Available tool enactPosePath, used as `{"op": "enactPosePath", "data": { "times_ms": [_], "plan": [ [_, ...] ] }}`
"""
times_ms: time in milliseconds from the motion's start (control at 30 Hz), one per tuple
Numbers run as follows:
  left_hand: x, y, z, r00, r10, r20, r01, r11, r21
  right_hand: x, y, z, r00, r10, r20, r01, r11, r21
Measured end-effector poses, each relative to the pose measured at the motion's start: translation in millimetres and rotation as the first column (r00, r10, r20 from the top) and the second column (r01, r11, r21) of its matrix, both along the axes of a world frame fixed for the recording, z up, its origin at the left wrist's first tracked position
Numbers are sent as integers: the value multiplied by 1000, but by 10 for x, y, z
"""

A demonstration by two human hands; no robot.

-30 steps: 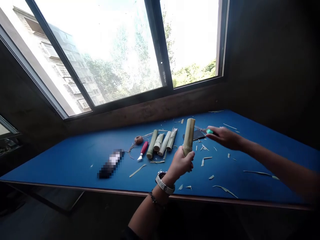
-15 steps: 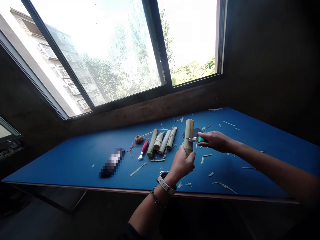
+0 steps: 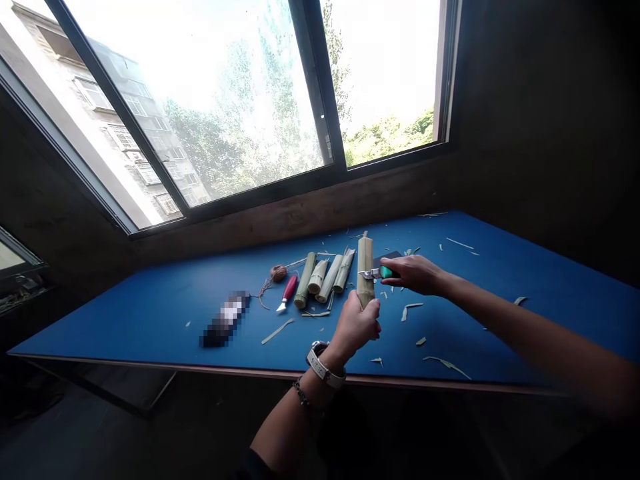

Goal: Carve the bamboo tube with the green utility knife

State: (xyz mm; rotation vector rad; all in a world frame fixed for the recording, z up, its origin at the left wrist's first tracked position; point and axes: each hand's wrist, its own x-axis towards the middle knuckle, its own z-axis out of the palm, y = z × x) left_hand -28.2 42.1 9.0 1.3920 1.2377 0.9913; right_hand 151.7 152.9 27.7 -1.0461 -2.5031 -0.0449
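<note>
My left hand (image 3: pixel 359 323), with a watch on its wrist, is closed round the lower end of an upright pale green bamboo-like piece (image 3: pixel 365 257). My right hand (image 3: pixel 419 274) grips a green-handled knife (image 3: pixel 389 270), whose metal blade lies against the middle of that piece. A thin sliver stands up at the top of the piece. Just left of it, several similar pieces (image 3: pixel 327 279) lie side by side on the blue table (image 3: pixel 165 300). Behind the knife, a dark flat object (image 3: pixel 390 257) is partly hidden.
A red-handled knife (image 3: pixel 289 292) and a ball of brown twine (image 3: pixel 278 273) lie left of the pieces. Farther left is a blurred-out dark object (image 3: pixel 226 320). Shavings (image 3: pixel 447 366) are scattered over the table, below a large window (image 3: pixel 315 87).
Both hands, with the held piece and the knife, have moved a little to the left. A sliver now sticks up at the piece's top. The view has shifted slightly.
</note>
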Motion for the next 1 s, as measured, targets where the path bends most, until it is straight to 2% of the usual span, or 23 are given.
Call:
{"op": "enactPosePath", "data": {
  "times_ms": [67, 100, 133, 200, 267, 333, 400, 467, 567, 700, 867, 1000],
  "plan": [
    [51, -137, -64, 996, -66, -59, 66, 998, 4, 189, 153, 83, 966, -222, -133, 217, 975, -51],
    [81, -208, -101, 987, -126, -94, 129, 991, 22, 322, 246, 131, 906, -372, -201, 360, 928, -95],
    [109, -266, -136, 974, -191, -120, 197, 980, 40, 465, 337, 176, 852, -445, -277, 438, 895, -89],
    [143, -322, -176, 977, -201, -76, 202, 979, 17, 723, 466, 236, 818, -482, -315, 480, 873, -88],
    [140, -291, -158, 988, -153, 2, 153, 988, -28, 862, 469, 243, 829, -445, -340, 448, 891, -73],
    [109, -211, -94, 987, -154, 51, 156, 987, -40, 850, 341, 202, 867, -357, -348, 346, 933, -95],
    [72, -135, -18, 980, -181, 86, 184, 982, -28, 721, 130, 137, 920, -225, -320, 184, 971, -154],
    [41, -89, 47, 979, -169, 116, 172, 985, -17, 542, -103, 79, 963, -76, -258, 26, 981, -192],
    [20, -65, 109, 987, -113, 112, 112, 994, 9, 310, -378, 37, 987, 75, -142, -96, 985, -141],
    [20, -48, 131, 992, -101, 71, 99, 995, 30, 169, -445, -1, 998, 59, -39, -60, 998, -30],
    [22, -12, 44, 998, -52, -43, 56, 995, 81, 164, -260, -79, 999, 17, 27, -17, 1000, 13],
    [22, 25, -17, 998, -38, -52, 44, 993, 113, 153, -177, -62, 997, -17, 73, 14, 999, 45]
  ]
}}
